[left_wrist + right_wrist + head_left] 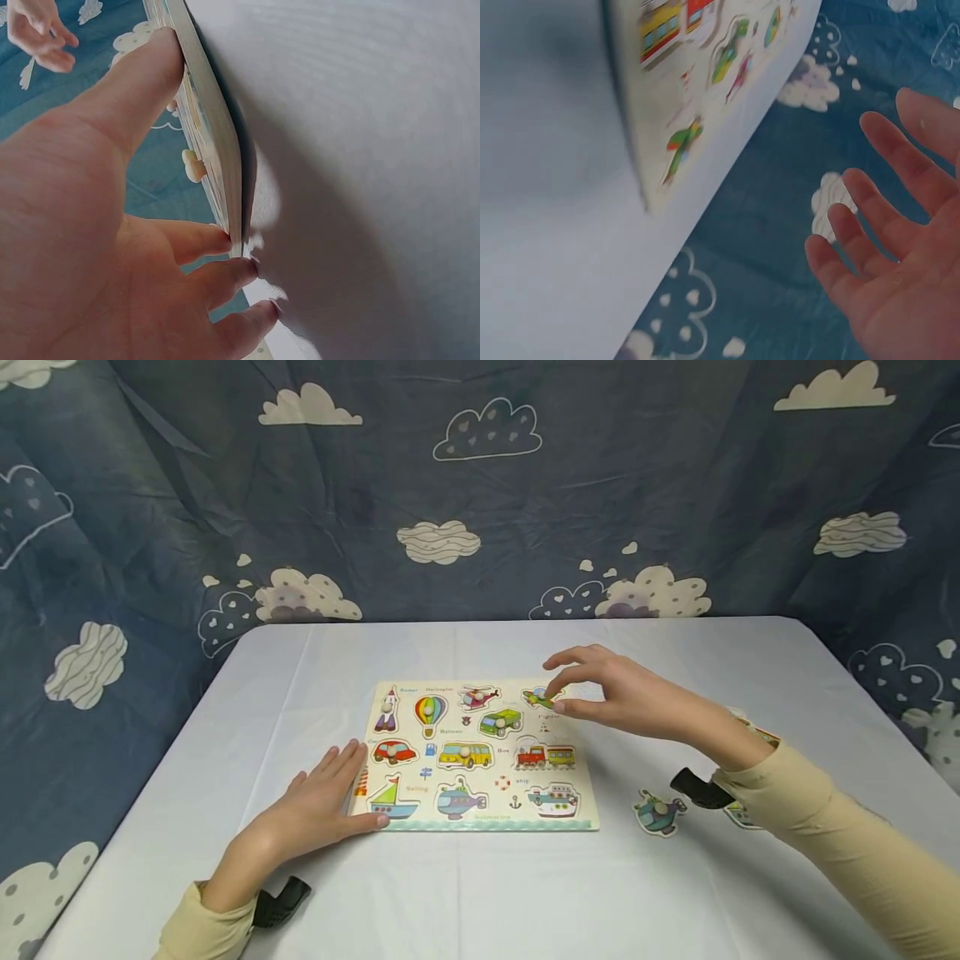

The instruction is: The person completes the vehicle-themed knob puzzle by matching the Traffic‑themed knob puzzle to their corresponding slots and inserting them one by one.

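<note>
A wooden peg puzzle board [480,825] with vehicle pictures lies flat on the table. My left hand [318,806] rests along its left edge, fingers spread and the thumb on its front left corner. In the left wrist view, the thumb [154,60] lies over the board's edge [217,142], near a small wooden knob [193,166]. My right hand [618,693] hovers over the back right corner with nothing in its loosely spread fingers. Below it sits a green airplane piece [536,697], which the fingertips partly overlap in the head view; the right wrist view shows the hand [907,262] apart from the airplane [681,150].
A loose blue-green submarine piece [658,814] lies right of the board. Two more loose pieces, one green-edged [741,816] and one farther back [757,731], are partly hidden by the right forearm. A white cloth covers the table [480,902]; a cloud-patterned curtain [480,485] hangs behind.
</note>
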### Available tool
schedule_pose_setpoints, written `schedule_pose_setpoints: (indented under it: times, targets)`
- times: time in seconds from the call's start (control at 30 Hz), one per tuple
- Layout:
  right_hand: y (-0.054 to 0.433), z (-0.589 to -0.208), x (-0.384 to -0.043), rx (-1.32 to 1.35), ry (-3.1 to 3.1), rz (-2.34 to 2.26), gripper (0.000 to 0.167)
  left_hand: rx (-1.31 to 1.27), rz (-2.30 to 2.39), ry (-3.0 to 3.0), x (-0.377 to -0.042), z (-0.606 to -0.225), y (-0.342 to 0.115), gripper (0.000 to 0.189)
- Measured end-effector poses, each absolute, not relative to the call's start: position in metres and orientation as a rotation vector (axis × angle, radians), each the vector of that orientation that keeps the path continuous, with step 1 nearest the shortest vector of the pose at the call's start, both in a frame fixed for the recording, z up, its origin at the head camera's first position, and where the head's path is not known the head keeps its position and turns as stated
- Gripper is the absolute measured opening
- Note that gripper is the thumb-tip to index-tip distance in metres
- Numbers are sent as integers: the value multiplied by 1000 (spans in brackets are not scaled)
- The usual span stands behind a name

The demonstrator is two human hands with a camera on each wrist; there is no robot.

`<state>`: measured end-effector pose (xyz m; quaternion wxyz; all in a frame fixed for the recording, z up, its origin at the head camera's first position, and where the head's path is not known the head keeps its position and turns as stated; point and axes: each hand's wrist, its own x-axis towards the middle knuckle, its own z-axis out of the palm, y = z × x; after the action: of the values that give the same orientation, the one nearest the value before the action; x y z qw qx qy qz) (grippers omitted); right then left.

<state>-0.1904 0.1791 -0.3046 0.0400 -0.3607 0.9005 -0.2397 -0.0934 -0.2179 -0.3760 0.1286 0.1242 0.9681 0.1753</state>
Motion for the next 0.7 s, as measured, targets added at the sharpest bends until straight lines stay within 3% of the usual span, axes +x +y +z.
schedule_pose_setpoints:
  times: [0.7]
  targets:
    - [277, -307, -121, -626, 2916, -819, 27, 357, 506, 2812, -93, -378, -217, 111]
